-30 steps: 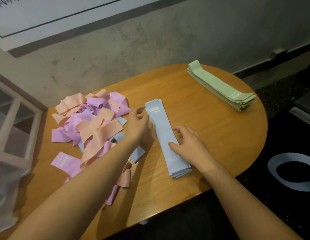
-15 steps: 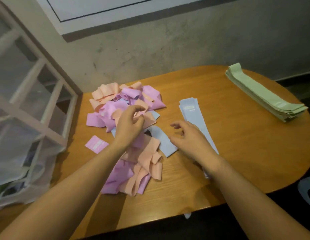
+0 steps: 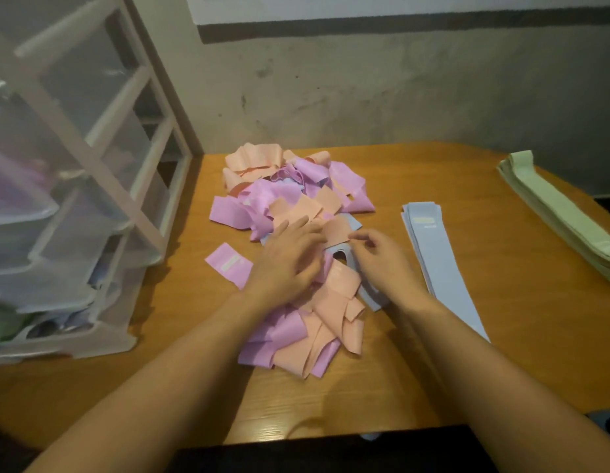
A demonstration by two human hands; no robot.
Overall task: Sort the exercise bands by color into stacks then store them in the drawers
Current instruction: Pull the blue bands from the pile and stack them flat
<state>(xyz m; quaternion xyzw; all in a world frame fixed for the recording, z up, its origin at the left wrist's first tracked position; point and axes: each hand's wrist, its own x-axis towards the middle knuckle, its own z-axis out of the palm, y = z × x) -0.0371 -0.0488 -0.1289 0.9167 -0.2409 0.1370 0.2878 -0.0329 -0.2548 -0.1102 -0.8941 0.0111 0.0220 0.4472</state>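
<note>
Wooden table (image 3: 433,186), stained grey wall (image 3: 399,90), white board (image 3: 365,8) above

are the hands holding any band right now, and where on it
The right hand seems to pinch the edge of a blue band in the mixed pile. The left hand rests flat on the pile, gripping nothing.

No print is legible: the top blue band (image 3: 424,216) carries a pale yellow logo block with a tiny line beneath, and a loose purple band (image 3: 228,264) bears a whitish mark, both too blurred to read
</note>
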